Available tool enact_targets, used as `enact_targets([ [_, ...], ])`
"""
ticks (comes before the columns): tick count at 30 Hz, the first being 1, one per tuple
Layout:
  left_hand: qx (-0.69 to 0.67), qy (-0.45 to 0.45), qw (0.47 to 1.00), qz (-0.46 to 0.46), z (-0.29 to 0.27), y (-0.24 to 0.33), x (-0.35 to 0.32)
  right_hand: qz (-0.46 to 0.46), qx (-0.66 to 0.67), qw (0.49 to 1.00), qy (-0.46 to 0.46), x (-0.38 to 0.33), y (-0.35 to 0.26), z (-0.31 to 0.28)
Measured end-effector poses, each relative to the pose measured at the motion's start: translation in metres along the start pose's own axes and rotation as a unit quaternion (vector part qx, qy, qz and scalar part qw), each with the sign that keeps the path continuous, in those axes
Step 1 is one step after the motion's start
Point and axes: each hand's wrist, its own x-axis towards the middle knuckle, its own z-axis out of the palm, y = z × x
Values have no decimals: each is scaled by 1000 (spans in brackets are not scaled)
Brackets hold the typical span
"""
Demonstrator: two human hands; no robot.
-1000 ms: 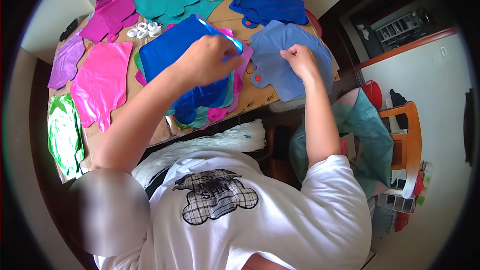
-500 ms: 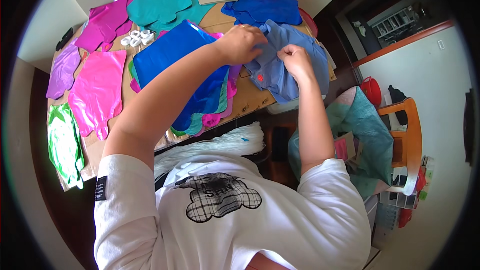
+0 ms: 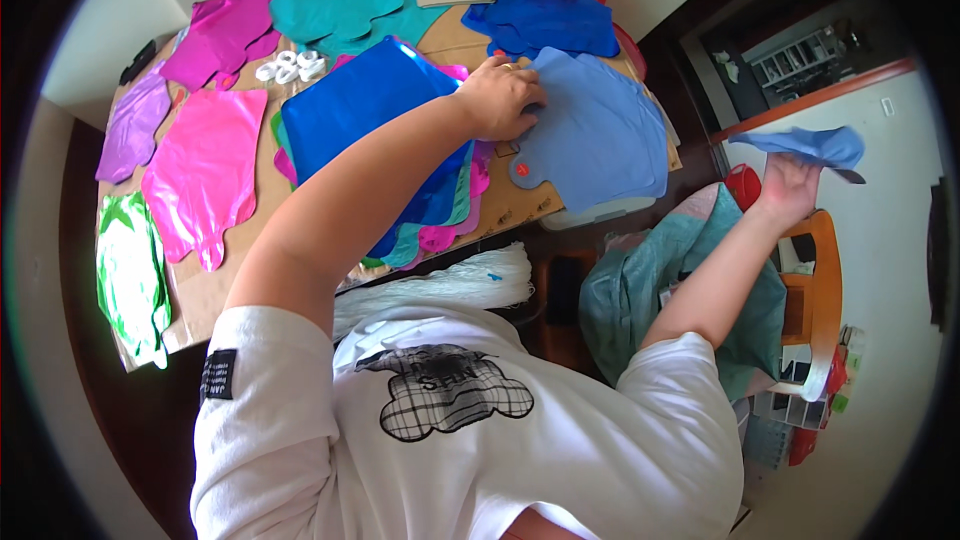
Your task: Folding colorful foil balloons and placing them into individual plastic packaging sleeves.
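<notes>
Off to the right, above the chair, my right hand (image 3: 790, 186) is raised, with a limp light blue foil balloon (image 3: 812, 146) draped over its fingers. Part of those fingers is hidden behind the foil. My left hand (image 3: 500, 98) lies palm down at the left edge of a flat light blue balloon pile (image 3: 600, 130), its fingers bent loosely and touching that edge. Just below my left wrist is the stack of flat foil balloons topped by a shiny dark blue one (image 3: 350, 110). A small red mark (image 3: 521, 170) shows on the light blue pile's near lobe.
Other flat balloons lie around the cardboard-covered table: teal (image 3: 340, 0), magenta (image 3: 222, 35), pink (image 3: 205, 160), purple (image 3: 133, 128), green (image 3: 130, 270) and dark blue (image 3: 545, 15). White rolls (image 3: 290, 66) sit among them. A teal bag (image 3: 625, 295) stands by a wooden chair (image 3: 825, 290).
My right hand has moved from the light blue pile out to the right, carrying a light blue balloon. The pile now lies flatter. My left hand has stayed near its edge.
</notes>
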Motion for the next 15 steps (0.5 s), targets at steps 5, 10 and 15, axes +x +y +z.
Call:
enact_targets([
  [5, -304, 279, 880, -237, -62, -8, -24, 101, 961, -211, 149, 19, 226, -20],
  [10, -333, 488, 732, -340, -156, 14, -160, -164, 815, -471, 294, 24, 393, -68],
  [15, -224, 388, 826, -341, -121, 111, -263, -149, 865, -335, 341, 2, 440, -144],
])
